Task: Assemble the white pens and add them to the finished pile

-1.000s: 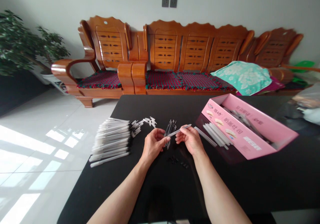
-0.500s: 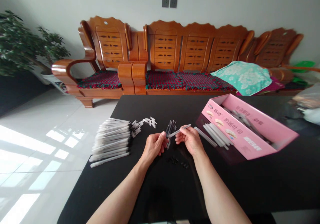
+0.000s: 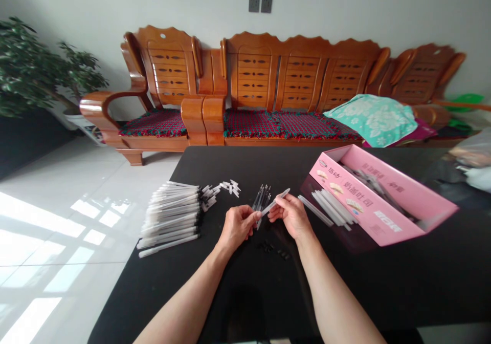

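A whitish pen barrel slants between my hands above the table. My left hand pinches its lower left end between thumb and fingers. Nearer the upper right end, the fingertips of my right hand close on the same barrel. Just behind it lie several thin pen refills with dark tips, partly covered by my left hand. Small black pieces, perhaps end plugs, are scattered on the near side of my hands. To the right of my right hand rest several whitish barrels.
A large pile of pens lies at the left of the black table, beside small white caps. An open pink box with more parts inside stands at the right. Beyond is a wooden bench.
The barrel has tilted more steeply, its right end rising and shifting slightly left. My left hand has turned a little with it, and my right hand stays nearly in place.
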A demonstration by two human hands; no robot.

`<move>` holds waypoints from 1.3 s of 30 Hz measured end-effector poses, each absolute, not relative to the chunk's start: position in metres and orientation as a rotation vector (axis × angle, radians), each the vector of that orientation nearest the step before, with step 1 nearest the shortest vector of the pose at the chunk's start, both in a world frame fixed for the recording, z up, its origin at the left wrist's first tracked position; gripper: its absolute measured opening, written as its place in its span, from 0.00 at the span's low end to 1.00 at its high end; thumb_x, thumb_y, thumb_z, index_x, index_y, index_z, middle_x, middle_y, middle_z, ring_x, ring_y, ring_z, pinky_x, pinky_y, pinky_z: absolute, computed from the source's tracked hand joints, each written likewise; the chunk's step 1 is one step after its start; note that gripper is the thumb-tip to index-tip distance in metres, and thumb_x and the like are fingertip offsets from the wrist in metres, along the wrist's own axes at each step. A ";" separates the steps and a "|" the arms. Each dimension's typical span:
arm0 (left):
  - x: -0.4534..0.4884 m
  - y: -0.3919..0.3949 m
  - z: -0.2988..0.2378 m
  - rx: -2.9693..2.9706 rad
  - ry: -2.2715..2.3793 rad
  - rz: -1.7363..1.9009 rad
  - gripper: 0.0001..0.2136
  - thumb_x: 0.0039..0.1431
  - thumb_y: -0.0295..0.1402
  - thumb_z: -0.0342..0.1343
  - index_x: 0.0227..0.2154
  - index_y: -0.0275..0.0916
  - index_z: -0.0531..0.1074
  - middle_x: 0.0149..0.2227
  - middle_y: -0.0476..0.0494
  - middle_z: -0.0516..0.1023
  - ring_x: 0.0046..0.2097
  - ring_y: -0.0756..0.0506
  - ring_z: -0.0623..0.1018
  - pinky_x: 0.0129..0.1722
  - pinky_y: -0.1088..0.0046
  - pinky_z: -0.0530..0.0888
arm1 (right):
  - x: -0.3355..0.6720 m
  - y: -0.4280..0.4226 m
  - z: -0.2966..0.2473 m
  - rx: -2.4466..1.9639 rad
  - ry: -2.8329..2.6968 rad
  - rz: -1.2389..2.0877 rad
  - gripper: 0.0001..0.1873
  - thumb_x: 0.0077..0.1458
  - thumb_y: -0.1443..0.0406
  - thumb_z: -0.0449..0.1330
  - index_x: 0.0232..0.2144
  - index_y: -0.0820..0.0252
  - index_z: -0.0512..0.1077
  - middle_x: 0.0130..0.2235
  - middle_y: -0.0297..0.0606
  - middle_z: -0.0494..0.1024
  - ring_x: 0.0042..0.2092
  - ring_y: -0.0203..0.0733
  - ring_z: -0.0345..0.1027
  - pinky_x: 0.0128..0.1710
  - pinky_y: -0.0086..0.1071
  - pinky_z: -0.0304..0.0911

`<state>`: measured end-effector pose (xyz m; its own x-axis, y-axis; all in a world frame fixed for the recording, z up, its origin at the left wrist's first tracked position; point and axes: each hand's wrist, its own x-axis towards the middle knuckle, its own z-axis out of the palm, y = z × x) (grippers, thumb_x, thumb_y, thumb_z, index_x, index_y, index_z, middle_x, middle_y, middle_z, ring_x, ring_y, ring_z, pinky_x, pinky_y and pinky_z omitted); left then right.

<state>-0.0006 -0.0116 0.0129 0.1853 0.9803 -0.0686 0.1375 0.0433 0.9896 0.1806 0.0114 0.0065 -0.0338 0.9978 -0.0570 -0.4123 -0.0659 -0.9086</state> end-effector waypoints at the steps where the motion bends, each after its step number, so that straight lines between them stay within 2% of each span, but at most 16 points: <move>1: -0.001 -0.012 0.013 1.367 1.206 0.982 0.18 0.55 0.48 0.58 0.24 0.36 0.73 0.17 0.49 0.71 0.15 0.53 0.66 0.12 0.80 0.61 | 0.182 0.012 0.006 -0.911 -0.853 1.435 0.12 0.50 0.60 0.67 0.29 0.62 0.71 0.24 0.39 0.80 0.22 0.42 0.75 0.19 0.30 0.72; 4: -0.006 -0.009 0.014 1.478 1.269 1.107 0.15 0.58 0.45 0.57 0.34 0.37 0.77 0.22 0.47 0.75 0.21 0.49 0.74 0.20 0.77 0.69 | 0.186 0.015 0.004 -0.855 -0.779 1.412 0.10 0.48 0.62 0.67 0.29 0.61 0.71 0.27 0.40 0.82 0.26 0.44 0.78 0.24 0.33 0.75; 8: -0.021 0.004 0.009 1.757 1.414 1.270 0.10 0.58 0.35 0.57 0.41 0.40 0.78 0.39 0.41 0.80 0.38 0.44 0.79 0.40 0.70 0.76 | 0.192 0.017 0.004 -0.828 -0.755 1.429 0.10 0.46 0.63 0.68 0.31 0.62 0.73 0.26 0.37 0.80 0.24 0.40 0.75 0.22 0.30 0.73; 10: -0.028 0.012 0.004 1.933 1.506 1.225 0.14 0.59 0.31 0.55 0.48 0.39 0.75 0.48 0.38 0.77 0.48 0.41 0.77 0.50 0.64 0.73 | 0.192 0.016 0.006 -0.840 -0.762 1.440 0.13 0.46 0.63 0.68 0.35 0.64 0.74 0.24 0.35 0.78 0.21 0.37 0.72 0.19 0.28 0.70; 12: -0.032 0.020 -0.003 2.115 1.595 1.104 0.20 0.60 0.27 0.53 0.55 0.38 0.70 0.57 0.36 0.72 0.58 0.39 0.71 0.59 0.59 0.67 | 0.191 0.014 0.008 -0.855 -0.770 1.453 0.21 0.46 0.63 0.68 0.44 0.64 0.73 0.22 0.32 0.76 0.20 0.36 0.70 0.18 0.28 0.68; 15: -0.034 0.028 -0.012 2.309 1.708 0.904 0.23 0.60 0.26 0.51 0.59 0.35 0.65 0.62 0.34 0.67 0.64 0.38 0.64 0.65 0.54 0.58 | 0.190 0.012 0.011 -0.869 -0.789 1.452 0.34 0.48 0.63 0.68 0.57 0.59 0.65 0.21 0.28 0.75 0.19 0.36 0.68 0.16 0.28 0.66; 17: -0.034 0.029 -0.014 2.379 1.743 0.815 0.22 0.61 0.26 0.50 0.59 0.34 0.66 0.61 0.34 0.68 0.64 0.37 0.65 0.65 0.52 0.56 | 0.190 0.011 0.012 -0.858 -0.812 1.447 0.34 0.49 0.64 0.67 0.58 0.56 0.64 0.21 0.28 0.75 0.19 0.36 0.68 0.16 0.27 0.65; 20: -0.036 0.026 -0.010 2.451 1.712 0.780 0.19 0.61 0.23 0.47 0.54 0.35 0.70 0.56 0.37 0.73 0.60 0.39 0.69 0.64 0.54 0.57 | 0.191 0.013 0.010 -0.826 -0.814 1.462 0.18 0.51 0.63 0.66 0.45 0.61 0.74 0.22 0.32 0.77 0.20 0.36 0.70 0.17 0.27 0.66; 22: -0.036 0.022 -0.004 2.473 1.687 0.767 0.18 0.60 0.22 0.47 0.50 0.38 0.74 0.51 0.39 0.77 0.54 0.39 0.72 0.60 0.56 0.62 | 0.192 0.014 0.008 -0.797 -0.775 1.482 0.12 0.50 0.63 0.65 0.38 0.63 0.76 0.25 0.36 0.79 0.24 0.38 0.73 0.20 0.28 0.70; 26: -0.036 0.015 0.007 2.441 1.683 0.742 0.10 0.57 0.25 0.54 0.39 0.40 0.77 0.43 0.41 0.78 0.45 0.39 0.73 0.46 0.61 0.69 | 0.194 0.016 0.005 -0.737 -0.712 1.496 0.14 0.46 0.67 0.67 0.38 0.62 0.76 0.29 0.37 0.82 0.30 0.39 0.77 0.29 0.29 0.75; 29: -0.034 0.012 0.013 2.403 1.673 0.759 0.06 0.58 0.27 0.55 0.34 0.40 0.76 0.40 0.42 0.77 0.43 0.40 0.73 0.42 0.63 0.67 | 0.193 0.015 0.006 -0.744 -0.712 1.486 0.13 0.48 0.65 0.67 0.38 0.61 0.76 0.26 0.35 0.81 0.26 0.39 0.76 0.23 0.29 0.73; 32: -0.032 0.010 0.019 2.295 1.612 0.867 0.06 0.62 0.30 0.52 0.33 0.40 0.75 0.36 0.43 0.77 0.41 0.42 0.74 0.42 0.65 0.67 | 0.192 0.015 0.007 -0.756 -0.727 1.452 0.11 0.52 0.61 0.65 0.37 0.61 0.76 0.19 0.30 0.74 0.17 0.34 0.66 0.13 0.25 0.62; 34: -0.030 0.007 0.022 2.129 1.511 0.983 0.08 0.64 0.32 0.50 0.34 0.39 0.74 0.33 0.44 0.77 0.38 0.45 0.75 0.40 0.69 0.68 | 0.192 0.015 0.007 -0.772 -0.728 1.422 0.10 0.52 0.61 0.66 0.35 0.63 0.77 0.16 0.27 0.70 0.14 0.31 0.60 0.10 0.23 0.56; 36: -0.027 0.005 0.022 1.908 1.370 1.037 0.09 0.65 0.35 0.50 0.36 0.39 0.74 0.30 0.47 0.77 0.33 0.47 0.75 0.36 0.73 0.69 | 0.191 0.015 0.006 -0.797 -0.729 1.402 0.10 0.50 0.62 0.67 0.33 0.64 0.78 0.16 0.28 0.70 0.15 0.30 0.61 0.11 0.22 0.56; 39: -0.022 0.003 0.016 1.626 1.164 1.017 0.12 0.62 0.40 0.52 0.37 0.37 0.74 0.24 0.49 0.74 0.27 0.49 0.73 0.28 0.76 0.69 | 0.189 0.014 0.006 -0.820 -0.773 1.399 0.10 0.49 0.62 0.68 0.32 0.65 0.78 0.20 0.34 0.76 0.19 0.34 0.68 0.15 0.25 0.63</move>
<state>-0.0222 0.0030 0.0162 0.2292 0.9650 0.1276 0.2558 -0.1862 0.9486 0.1892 0.0142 0.0056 0.0311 0.9994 -0.0157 -0.5192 0.0027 -0.8547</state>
